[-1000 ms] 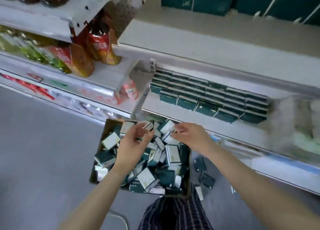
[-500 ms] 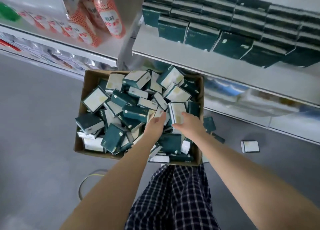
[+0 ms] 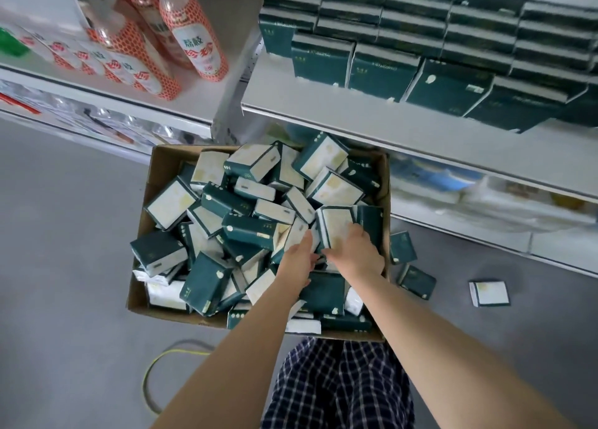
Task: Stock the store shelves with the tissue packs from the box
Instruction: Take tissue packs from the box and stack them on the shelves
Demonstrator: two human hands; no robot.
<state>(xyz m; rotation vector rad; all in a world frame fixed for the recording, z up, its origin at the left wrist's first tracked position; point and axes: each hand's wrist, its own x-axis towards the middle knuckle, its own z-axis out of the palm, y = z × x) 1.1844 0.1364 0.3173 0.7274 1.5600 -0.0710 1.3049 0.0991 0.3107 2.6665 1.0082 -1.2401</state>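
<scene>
A second ago both hands were up above the box, fingertips close together. Half a second ago they had dropped into the heap, and we find them in nearly the same spot now, at the near right of the box.

The right hand grasps one pack that stands on edge with its pale face up. Its fingers curl over the pack's near right corner, and the thumb lies against the near left edge. The left hand lies just beside it, touching it at the thumb side. The left fingers are stretched out and relaxed, their tips pushed in among the loose packs just left of the grasped one. They are closed on nothing that we can see.

The box sits on the floor against the foot of the shelf and is heaped with green and white packs lying at every angle. On the shelf, far and right, is the stack of packs in neat rows. Far left stand red and white bottles. Three strays lie on the floor right of the box, two of them close to its wall. A yellow cable curves on the near floor, left of our checked shorts.
</scene>
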